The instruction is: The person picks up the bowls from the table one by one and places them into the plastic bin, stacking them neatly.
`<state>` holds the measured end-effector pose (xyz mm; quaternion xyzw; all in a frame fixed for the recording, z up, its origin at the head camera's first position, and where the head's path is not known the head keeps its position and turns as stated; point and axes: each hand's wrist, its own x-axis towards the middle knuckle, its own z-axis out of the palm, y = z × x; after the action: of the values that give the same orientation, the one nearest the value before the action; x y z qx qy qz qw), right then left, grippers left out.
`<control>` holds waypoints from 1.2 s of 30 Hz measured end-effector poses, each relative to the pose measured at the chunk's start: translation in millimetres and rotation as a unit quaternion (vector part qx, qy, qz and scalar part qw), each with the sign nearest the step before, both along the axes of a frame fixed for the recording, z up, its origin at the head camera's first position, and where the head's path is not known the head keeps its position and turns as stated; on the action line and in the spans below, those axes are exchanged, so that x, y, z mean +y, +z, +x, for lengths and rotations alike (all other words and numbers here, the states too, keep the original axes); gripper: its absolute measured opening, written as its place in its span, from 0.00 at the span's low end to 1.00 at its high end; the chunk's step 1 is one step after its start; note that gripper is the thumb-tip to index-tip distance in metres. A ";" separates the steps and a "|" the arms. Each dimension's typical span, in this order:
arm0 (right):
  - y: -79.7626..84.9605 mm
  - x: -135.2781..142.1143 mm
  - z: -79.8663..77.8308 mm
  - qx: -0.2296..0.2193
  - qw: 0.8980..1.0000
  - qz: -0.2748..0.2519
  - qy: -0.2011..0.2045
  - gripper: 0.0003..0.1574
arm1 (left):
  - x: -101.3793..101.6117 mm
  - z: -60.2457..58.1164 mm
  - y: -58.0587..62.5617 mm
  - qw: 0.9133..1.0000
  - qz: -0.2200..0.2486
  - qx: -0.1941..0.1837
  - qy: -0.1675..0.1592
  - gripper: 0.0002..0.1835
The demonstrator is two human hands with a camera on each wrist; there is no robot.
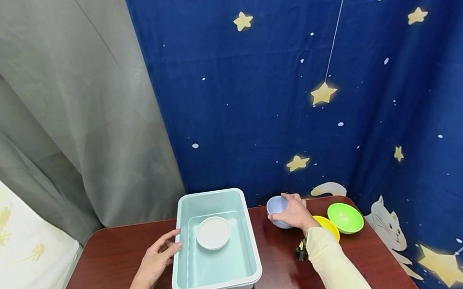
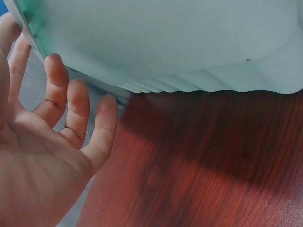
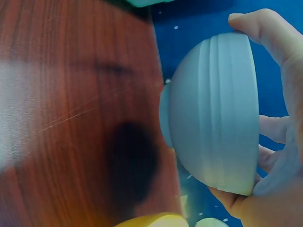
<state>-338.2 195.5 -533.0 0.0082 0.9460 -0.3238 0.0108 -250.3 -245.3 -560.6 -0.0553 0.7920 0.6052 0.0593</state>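
My right hand (image 1: 295, 212) grips a pale blue bowl (image 1: 275, 205) by its rim, thumb and fingers spread across it. In the right wrist view, this bowl (image 3: 218, 113) hangs over the table with its ridged side and foot showing. At the left side of a light teal plastic bin (image 1: 214, 278) is my left hand (image 1: 159, 259), its fingertips at the rim. The left wrist view has the left hand's fingers (image 2: 102, 127) loosely bent beside the bin wall, not wrapped round anything. A white bowl (image 1: 214, 233) sits inside the bin.
A yellow bowl (image 1: 330, 227), partly hidden by the right forearm, and a green bowl (image 1: 345, 218) stand at the right of the dark red wooden table (image 1: 277, 280). Behind the table hangs a blue starry curtain (image 1: 245, 113), with a grey one (image 1: 120, 130) at left.
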 end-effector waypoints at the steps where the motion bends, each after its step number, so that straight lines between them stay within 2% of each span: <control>1: 2.8 0.0 0.2 0.006 1.000 0.002 0.006 0.64 | -0.3 -0.5 -0.3 1.000 -0.001 0.000 -0.001 0.31; 15: 19.5 -4.2 3.7 0.018 0.999 0.014 0.034 0.65 | 0.0 2.5 1.2 1.000 -0.009 -0.003 -0.004 0.33; 25: 42.1 -11.2 -1.6 0.042 0.998 0.008 0.049 0.66 | -0.3 0.2 2.3 1.000 -0.004 -0.001 -0.002 0.32; 36: 65.0 -24.3 4.8 0.048 0.997 -0.005 0.061 0.66 | -0.8 -1.0 0.9 1.000 0.002 0.000 -0.004 0.31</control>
<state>-333.4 171.2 -468.0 -0.0654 0.9425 -0.3274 -0.0149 -251.2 -246.1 -559.7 -0.0521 0.7908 0.6066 0.0622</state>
